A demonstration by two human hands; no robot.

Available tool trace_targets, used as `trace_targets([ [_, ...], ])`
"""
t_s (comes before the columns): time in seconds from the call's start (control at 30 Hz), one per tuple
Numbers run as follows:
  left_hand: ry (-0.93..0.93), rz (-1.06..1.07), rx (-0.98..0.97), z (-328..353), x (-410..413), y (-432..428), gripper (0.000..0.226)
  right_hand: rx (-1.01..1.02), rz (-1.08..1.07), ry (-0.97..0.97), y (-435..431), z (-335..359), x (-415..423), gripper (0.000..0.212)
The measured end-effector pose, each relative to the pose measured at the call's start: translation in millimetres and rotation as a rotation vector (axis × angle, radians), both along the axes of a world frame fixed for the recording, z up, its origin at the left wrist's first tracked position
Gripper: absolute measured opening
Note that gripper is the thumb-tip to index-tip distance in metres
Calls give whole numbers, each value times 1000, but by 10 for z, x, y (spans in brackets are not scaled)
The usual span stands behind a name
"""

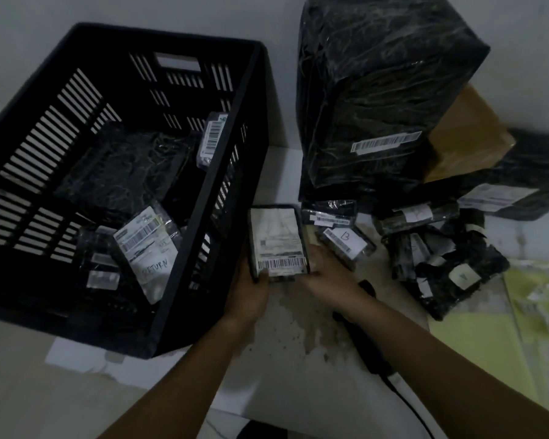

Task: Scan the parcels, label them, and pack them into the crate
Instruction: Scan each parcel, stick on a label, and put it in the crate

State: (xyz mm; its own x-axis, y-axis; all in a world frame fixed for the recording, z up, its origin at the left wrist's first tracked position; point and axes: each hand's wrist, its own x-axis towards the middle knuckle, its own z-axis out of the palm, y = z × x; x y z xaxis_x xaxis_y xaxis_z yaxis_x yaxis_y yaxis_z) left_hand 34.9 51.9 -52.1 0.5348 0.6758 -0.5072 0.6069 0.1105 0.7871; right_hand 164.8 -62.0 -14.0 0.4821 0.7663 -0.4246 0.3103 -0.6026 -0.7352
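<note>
Just right of the slatted plastic crate [76, 324], you hold a flat, rectangular parcel [278, 242] in glossy black wrap with a white barcode label. Your left hand [251, 293] curls round its lower corner, and your right hand [327, 277] grips its right edge. Crinkled wrapped packets [149, 239] lie inside the crate.

Parcel depot: labelled parcels [384, 90], crate [222, 172]
</note>
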Motion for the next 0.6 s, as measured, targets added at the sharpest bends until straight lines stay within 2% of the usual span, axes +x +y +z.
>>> trace_targets([
  [0.03,1,12,-12,-3,-123,-102,56,25,19,28,-96,43,-92,29],
  [0.1,6,6,-44,14,-372,-310,54,98,33,72,-297,197,-302,35],
  [0.17,28,-41,-95,21,-619,-489,55,132,-4,-15,-611,245,-448,45],
  [0.27,94,-119,-189,-34,-888,-645,63,42,-211,-394,-1087,134,-600,52],
  [0.33,99,-142,-230,-75,-985,-693,65,-92,-330,-459,-1340,11,-672,71],
  [0.47,98,-182,-225,-105,-1084,-726,67,-330,-328,-285,-1497,-247,-646,100],
  [0.6,91,-226,-188,-73,-1093,-715,65,-303,-289,-182,-1463,-388,-573,95],
])
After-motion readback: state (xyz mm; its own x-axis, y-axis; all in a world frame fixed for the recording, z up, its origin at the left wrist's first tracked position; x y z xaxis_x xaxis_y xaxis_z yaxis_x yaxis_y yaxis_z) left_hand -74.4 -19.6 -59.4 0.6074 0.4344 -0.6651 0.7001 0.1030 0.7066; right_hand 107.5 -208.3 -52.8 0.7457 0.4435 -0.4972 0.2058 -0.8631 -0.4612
